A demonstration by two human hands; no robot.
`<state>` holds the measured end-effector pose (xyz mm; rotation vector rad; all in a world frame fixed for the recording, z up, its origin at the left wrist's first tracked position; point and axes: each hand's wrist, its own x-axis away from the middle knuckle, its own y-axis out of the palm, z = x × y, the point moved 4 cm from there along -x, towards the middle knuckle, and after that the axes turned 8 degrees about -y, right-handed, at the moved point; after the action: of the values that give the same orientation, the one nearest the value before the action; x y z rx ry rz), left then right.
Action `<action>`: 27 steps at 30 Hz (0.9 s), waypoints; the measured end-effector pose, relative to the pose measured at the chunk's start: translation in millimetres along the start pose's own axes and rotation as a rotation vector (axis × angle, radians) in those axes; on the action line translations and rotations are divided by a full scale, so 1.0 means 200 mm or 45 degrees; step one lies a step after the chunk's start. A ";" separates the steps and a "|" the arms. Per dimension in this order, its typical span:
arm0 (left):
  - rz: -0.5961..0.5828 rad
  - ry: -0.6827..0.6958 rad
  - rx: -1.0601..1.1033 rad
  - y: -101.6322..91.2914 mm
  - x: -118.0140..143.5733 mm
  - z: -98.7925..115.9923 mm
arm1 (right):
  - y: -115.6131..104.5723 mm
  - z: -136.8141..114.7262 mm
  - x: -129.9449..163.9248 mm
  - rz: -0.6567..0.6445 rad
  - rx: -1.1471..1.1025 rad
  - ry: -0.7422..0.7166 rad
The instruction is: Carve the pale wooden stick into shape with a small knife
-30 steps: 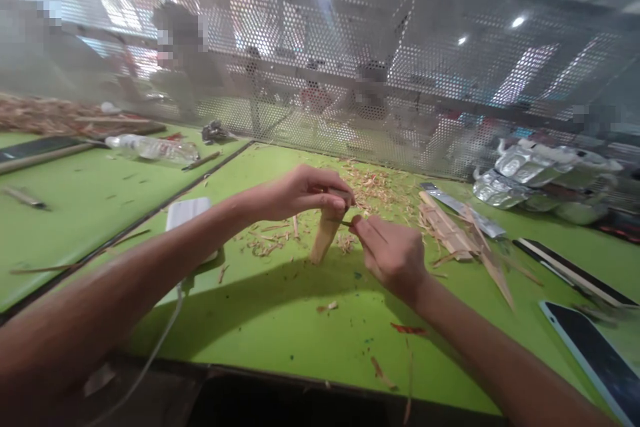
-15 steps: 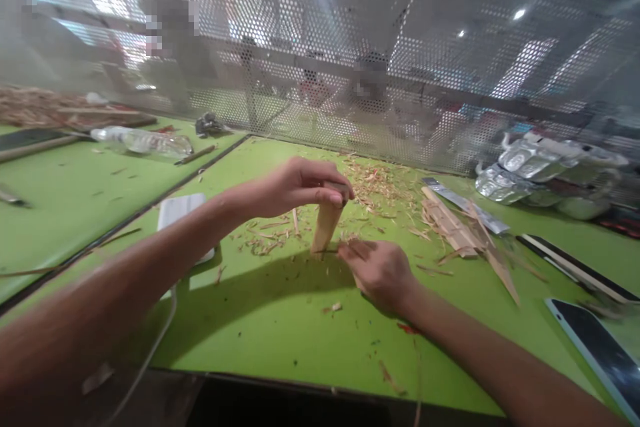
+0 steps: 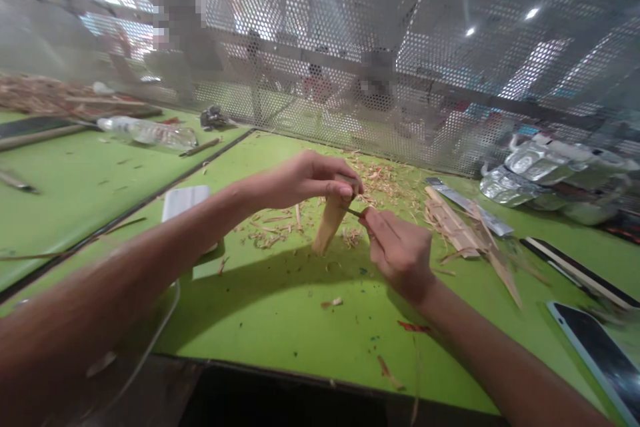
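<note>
My bench (image 3: 280,320) has a bright green top, crossed at left by a dark seam (image 3: 200,172). At centre, the piece of wood (image 3: 327,230) I hold stands tilted on it, with pale shavings (image 3: 387,180) scattered around and behind. Left of centre I have a white box (image 3: 186,201) with a cable; at upper left, a clear bottle (image 3: 150,133) lies on its side. Split wood strips (image 3: 453,223) lie right of centre beside a flat metallic strip (image 3: 485,215); a phone (image 3: 600,353) lies lower right.

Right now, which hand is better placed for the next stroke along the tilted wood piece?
Probably the right: the right hand holds a thin tool at the edge of the wood piece, while the left hand is occupied gripping its upper end.
</note>
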<state>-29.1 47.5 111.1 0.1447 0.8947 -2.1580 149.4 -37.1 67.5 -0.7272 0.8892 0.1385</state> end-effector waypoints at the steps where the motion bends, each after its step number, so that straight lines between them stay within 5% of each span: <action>1: -0.002 0.004 -0.003 0.00 0.00 0.00 | 0.00 0.00 0.00 -0.010 0.003 0.002; 27: -0.023 0.076 -0.107 -0.01 -0.02 0.04 | 0.03 0.01 0.03 0.034 -0.060 -0.016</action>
<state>-26.5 46.2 120.3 0.1602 1.0227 -2.1388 151.6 -31.9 61.3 -0.7580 0.8863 0.1883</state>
